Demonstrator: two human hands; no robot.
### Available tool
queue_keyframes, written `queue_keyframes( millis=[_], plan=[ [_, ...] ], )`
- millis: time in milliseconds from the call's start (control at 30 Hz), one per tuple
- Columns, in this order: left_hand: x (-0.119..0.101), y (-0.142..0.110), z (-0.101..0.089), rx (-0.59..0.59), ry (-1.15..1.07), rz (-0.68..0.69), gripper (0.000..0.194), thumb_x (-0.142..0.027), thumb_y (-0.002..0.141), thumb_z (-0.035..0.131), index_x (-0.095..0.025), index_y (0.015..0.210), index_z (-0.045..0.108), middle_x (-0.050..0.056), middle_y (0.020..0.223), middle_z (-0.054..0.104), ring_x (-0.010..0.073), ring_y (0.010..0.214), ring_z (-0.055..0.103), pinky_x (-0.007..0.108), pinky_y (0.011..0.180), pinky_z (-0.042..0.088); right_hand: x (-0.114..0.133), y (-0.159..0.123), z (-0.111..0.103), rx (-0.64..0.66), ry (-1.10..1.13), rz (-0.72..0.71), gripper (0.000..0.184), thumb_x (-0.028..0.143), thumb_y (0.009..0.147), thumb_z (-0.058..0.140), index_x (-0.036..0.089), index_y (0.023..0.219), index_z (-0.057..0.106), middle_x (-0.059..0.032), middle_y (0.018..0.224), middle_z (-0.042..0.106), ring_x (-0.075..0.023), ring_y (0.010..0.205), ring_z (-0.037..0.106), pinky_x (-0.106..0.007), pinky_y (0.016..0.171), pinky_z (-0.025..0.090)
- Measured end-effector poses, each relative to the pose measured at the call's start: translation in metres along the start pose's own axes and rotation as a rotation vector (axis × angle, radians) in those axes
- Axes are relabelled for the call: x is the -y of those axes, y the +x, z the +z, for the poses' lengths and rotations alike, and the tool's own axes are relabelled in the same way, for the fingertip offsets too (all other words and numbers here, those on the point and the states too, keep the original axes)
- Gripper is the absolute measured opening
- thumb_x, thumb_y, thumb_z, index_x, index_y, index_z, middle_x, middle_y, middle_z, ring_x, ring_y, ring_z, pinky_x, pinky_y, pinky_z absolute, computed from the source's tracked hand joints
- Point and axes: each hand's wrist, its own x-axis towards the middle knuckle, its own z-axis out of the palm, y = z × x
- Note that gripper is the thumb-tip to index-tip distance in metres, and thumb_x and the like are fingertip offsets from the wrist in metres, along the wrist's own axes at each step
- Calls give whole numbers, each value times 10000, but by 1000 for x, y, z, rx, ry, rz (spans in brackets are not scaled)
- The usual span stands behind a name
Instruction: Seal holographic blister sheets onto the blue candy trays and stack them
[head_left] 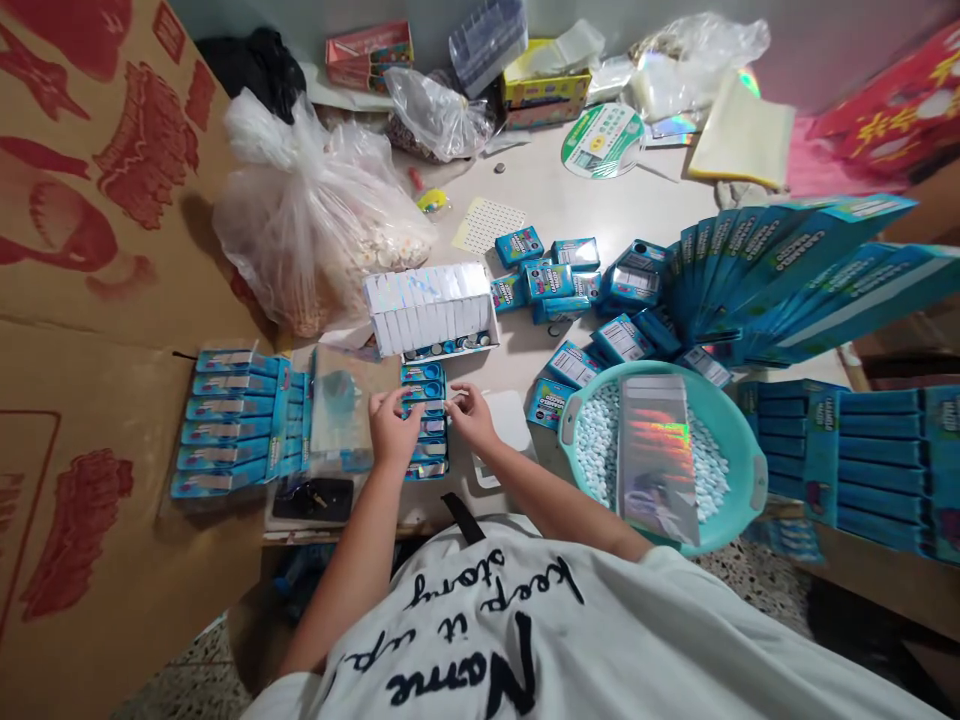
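Observation:
A column of small blue cartons [426, 468] stands on the table in front of me, several with their ends facing up. My left hand [395, 428] is at the column's left side, fingers curled with thumb and forefinger against one carton near the middle. From the right, my right hand [471, 418] pinches the edge of the same carton with thumb and forefinger. Part of that carton is hidden by the fingers. Just beyond the hands stands a white box [431, 310] with a row of silvery packets and small round pieces along its front.
At right a turquoise basin [757, 490] holds pale pellets and a shiny silver sheet [656, 460]. Loose blue cartons [549, 280] lie behind it, with fanned flat cartons [750, 260] farther right. A filled plastic bag [322, 220] and large cardboard [112, 400] stand left.

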Motion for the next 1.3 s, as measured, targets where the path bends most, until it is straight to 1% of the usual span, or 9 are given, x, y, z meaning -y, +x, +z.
queue_keyframes(
  millis=[233, 333, 467, 633, 733, 833, 967, 1100, 1300],
  plan=[
    [-17, 22, -37, 105, 122, 147, 302, -280, 780, 645, -208, 1063, 720, 75, 983, 716, 228, 843, 664, 365, 841, 536, 11, 1, 12, -55, -131, 131, 275, 200, 788, 538, 188, 1062, 517, 49, 683, 567, -138, 615, 567, -242, 602, 463],
    [-44, 13, -78, -47, 130, 295, 335, -225, 873, 475, -175, 1122, 694, 114, 1203, 666, 279, 1133, 598, 422, 1018, 447, 37, 0, -8, 12, -201, 102, 324, 98, 676, 627, 161, 990, 580, 68, 568, 581, -140, 480, 555, -242, 514, 454],
    [-65, -50, -115, -281, 234, 500, 308, -171, 880, 412, -212, 985, 698, 54, 1012, 692, 241, 997, 638, 371, 919, 495, 86, -25, -76, -16, -282, -128, 399, 112, 838, 486, 191, 1225, 545, -19, 901, 732, -158, 745, 686, -283, 711, 538],
    [-48, -158, -88, -264, 271, 583, 225, -213, 888, 469, -193, 955, 683, 104, 1156, 601, 264, 1052, 620, 432, 969, 503, 102, -100, -204, -150, -648, -430, 459, 194, 871, 547, 246, 1326, 545, -98, 1486, 470, -279, 1402, 372, -483, 1168, 239],
    [-24, -203, -70, -476, 291, 435, 269, -262, 854, 581, -153, 1082, 671, 184, 1411, 418, 355, 1217, 537, 540, 1038, 464, 68, -140, -267, -379, -1031, -239, 694, 248, 812, 655, 202, 1462, 415, -171, 1571, 328, -375, 1442, 285, -554, 1149, 224],
    [-9, -233, -73, -603, 265, 383, 284, -192, 827, 615, -157, 1105, 662, 185, 1355, 490, 370, 1268, 512, 571, 1071, 440, 42, -160, -302, -366, -1043, 29, 873, 265, 799, 660, 72, 1537, 236, -245, 1454, 476, -373, 1319, 473, -477, 1061, 383],
    [-26, -259, -81, -609, 272, 596, 256, -68, 816, 599, -207, 1021, 664, 112, 1145, 643, 274, 1078, 636, 485, 1011, 503, 71, -165, -311, -223, -1016, -143, 668, 159, 863, 498, 99, 1508, 335, -179, 1415, 553, -301, 1234, 572, -363, 979, 454],
    [-100, -277, -80, -486, 306, 871, 378, -43, 827, 602, -243, 1148, 610, 79, 1124, 669, 231, 1091, 634, 416, 993, 510, 139, -179, -286, 176, -1079, -494, 496, 165, 875, 491, 227, 1362, 560, -96, 1220, 701, -282, 1059, 664, -329, 850, 479],
    [-196, -287, -94, -138, 528, 702, 373, -281, 912, 598, -227, 1278, 547, 83, 1250, 659, 270, 1198, 583, 559, 1155, 293, 177, -217, -245, 570, -1030, -679, 415, 120, 842, 512, 266, 1192, 680, -42, 1016, 766, -214, 866, 702, -251, 695, 427]
  ],
)
